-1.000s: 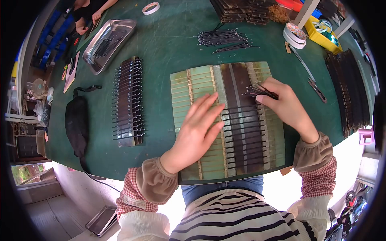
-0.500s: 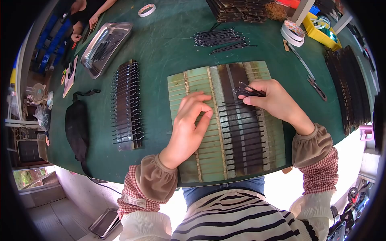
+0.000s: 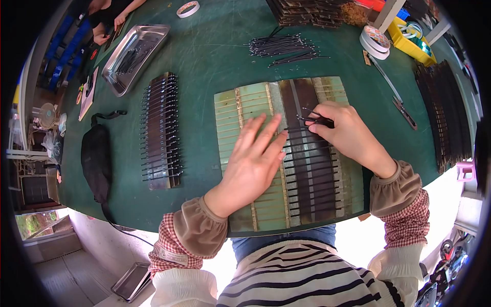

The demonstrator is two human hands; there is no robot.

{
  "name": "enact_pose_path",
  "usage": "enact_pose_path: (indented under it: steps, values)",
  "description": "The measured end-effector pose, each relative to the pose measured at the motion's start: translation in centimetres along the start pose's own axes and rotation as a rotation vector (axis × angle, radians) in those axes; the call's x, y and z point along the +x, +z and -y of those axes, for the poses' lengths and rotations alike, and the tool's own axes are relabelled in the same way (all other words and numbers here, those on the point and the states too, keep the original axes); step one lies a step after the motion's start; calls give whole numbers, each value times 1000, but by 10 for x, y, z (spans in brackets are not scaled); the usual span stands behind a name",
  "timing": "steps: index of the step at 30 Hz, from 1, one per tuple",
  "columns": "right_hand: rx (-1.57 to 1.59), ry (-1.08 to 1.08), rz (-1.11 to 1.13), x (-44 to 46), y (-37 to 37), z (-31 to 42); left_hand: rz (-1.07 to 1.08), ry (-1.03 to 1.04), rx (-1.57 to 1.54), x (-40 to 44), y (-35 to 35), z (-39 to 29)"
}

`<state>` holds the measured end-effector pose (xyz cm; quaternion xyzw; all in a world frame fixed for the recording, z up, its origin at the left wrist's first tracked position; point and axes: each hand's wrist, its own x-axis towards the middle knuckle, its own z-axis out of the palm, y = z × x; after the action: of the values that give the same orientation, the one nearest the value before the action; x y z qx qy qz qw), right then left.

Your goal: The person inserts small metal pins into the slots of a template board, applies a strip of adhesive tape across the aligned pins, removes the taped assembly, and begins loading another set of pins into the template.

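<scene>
In front of me lies a green grooved board [image 3: 262,204] with a dark brown strip [image 3: 302,197] on it. Thin black wires [image 3: 310,171] lie across the strip in evenly spaced rows along its lower part. My right hand [image 3: 345,125] is closed round a small bundle of black wires [image 3: 322,121], pale-tipped, above the strip's upper part. Flat over the board's left half is my left hand [image 3: 253,161], fingers spread, with fingertips at the strip's left edge near the wire ends. Whether those fingertips touch a wire is hard to make out.
Beyond the board is a pile of black wires [image 3: 284,48]. To the left lie a filled strip [image 3: 161,130], a black pouch [image 3: 96,161] and a metal tray [image 3: 115,84]. Tape rolls [image 3: 376,42] and scissors [image 3: 404,112] are at right. Another person's hand [image 3: 120,21] works at far left.
My left hand has opened out, its fingers stretching up and right towards the strip. My right hand has shifted slightly, still holding the bundle of black wires.
</scene>
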<state>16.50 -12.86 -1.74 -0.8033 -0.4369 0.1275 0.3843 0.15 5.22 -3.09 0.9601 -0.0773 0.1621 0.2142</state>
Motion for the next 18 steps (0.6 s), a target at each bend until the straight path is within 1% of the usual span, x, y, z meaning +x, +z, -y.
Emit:
enact_pose_path:
  steps: [1,3,6,7,9,10,11,12,13,14,15,17,18]
  values:
    - [-88,3,-3,-2,0,2,37,15,43,1,-1,-2]
    - [-264,3,-19,-5,-1,9,39,1,33,-1,-1,-3]
    - [-284,-32,-65,-8,-2,3,8,-17,-45,-2,-2,2]
    - [-234,-28,-77,-7,-7,3,-3,-27,-86,-2,-2,3]
    - [-130,-19,-92,-3,-19,7,-50,-134,-304,1,-6,5]
    - [-48,1,-52,-2,-22,10,-74,-189,-414,5,-9,5]
    - [33,22,-13,0,-25,15,-113,-300,-567,11,-11,-1]
    - [112,41,25,2,-27,20,-87,-302,-639,15,-9,1]
    - [67,65,103,5,-30,27,-64,-302,-709,20,-6,5]
    - [111,64,104,6,-30,27,-41,-301,-778,24,-5,7]
    - [156,65,106,8,-28,25,-57,-342,-794,26,-4,7]
    - [271,100,128,14,-24,11,-78,-336,-727,24,-4,15]
    - [264,120,137,16,-23,4,-86,-333,-694,22,-5,19]
